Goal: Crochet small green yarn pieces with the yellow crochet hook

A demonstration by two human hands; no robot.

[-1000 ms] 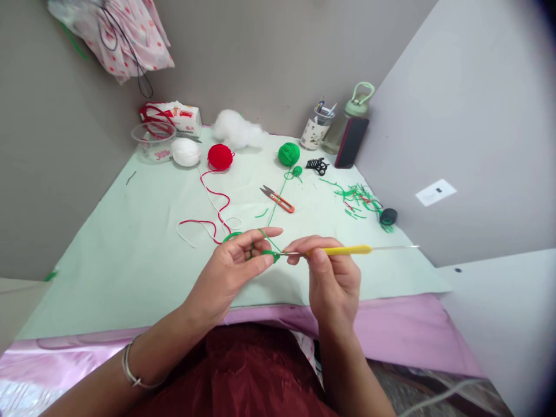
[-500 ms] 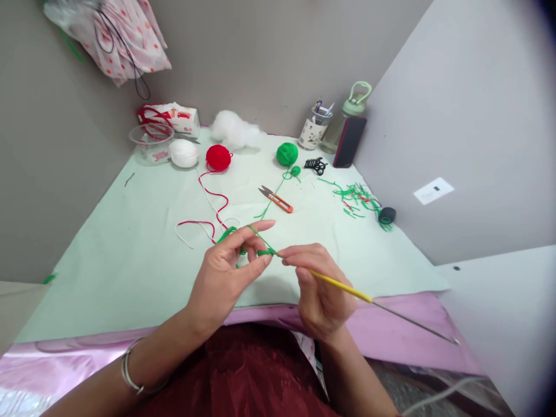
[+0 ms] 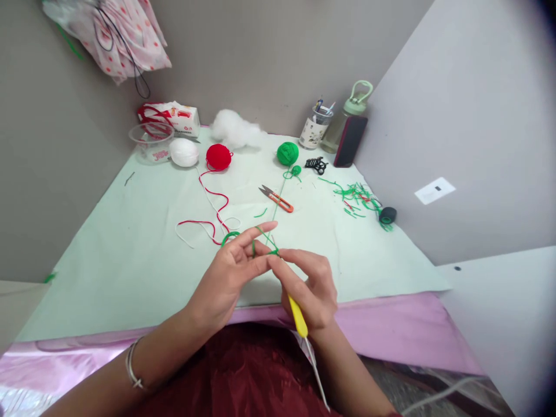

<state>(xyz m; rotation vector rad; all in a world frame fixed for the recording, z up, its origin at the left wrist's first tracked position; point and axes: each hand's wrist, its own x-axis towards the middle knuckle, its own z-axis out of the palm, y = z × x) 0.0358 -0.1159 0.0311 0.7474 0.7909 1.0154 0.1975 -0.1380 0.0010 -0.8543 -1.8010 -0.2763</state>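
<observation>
Between thumb and fingers, my left hand (image 3: 230, 269) pinches a small piece of green crochet work (image 3: 273, 252). Green yarn (image 3: 266, 233) loops over its raised index finger and runs back to the green yarn ball (image 3: 287, 153). My right hand (image 3: 310, 284) is closed around a crochet hook (image 3: 298, 315) with a yellow grip, its bare metal end pointing down toward my lap. The right fingertips meet the left ones at the green work. The hook's working tip is mostly hidden there. Just beyond the hands lies a green yarn ring (image 3: 231, 237), partly covered by my left hand.
Orange thread snips (image 3: 278, 200) lie mid-table. Farther back are a red yarn ball (image 3: 218, 157), a white yarn ball (image 3: 184, 153), fibre stuffing (image 3: 234, 128) and a black hair claw (image 3: 316, 165). Green yarn scraps (image 3: 358, 197), a phone (image 3: 350, 142) and a bottle (image 3: 336, 130) are at right.
My right hand has turned, swinging the hook's free end from pointing right to pointing down toward my lap. The right fingers have come up against the green work. The yarn strand has shifted right.
</observation>
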